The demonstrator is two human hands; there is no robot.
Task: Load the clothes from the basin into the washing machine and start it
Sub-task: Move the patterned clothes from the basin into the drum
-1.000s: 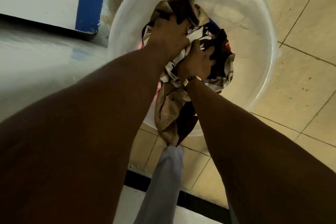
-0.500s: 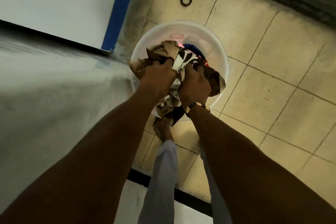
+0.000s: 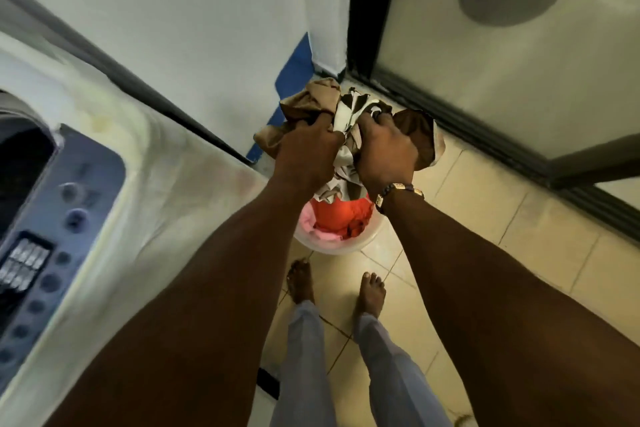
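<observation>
Two hands, left hand (image 3: 308,156) and right hand (image 3: 388,152), are clenched around a brown and white patterned bundle of clothes (image 3: 349,121), held above a white basin (image 3: 341,246) on the tiled floor. Orange and pink clothes (image 3: 332,218) are left inside. The washing machine (image 3: 104,191) is seen at left, its lid open.

Both hands, left hand (image 3: 306,152) and right hand (image 3: 386,149), are closed on a bundled cloth (image 3: 346,114) at frame centre, above the basin (image 3: 339,246). Left of them, the washing machine (image 3: 138,184) top is unobstructed up to its dark opening (image 3: 20,163) at the far left edge. The wall (image 3: 207,28) closes the upper left; a dark-framed door (image 3: 502,62) closes the upper right. Lower right floor (image 3: 485,211) lies open.
</observation>
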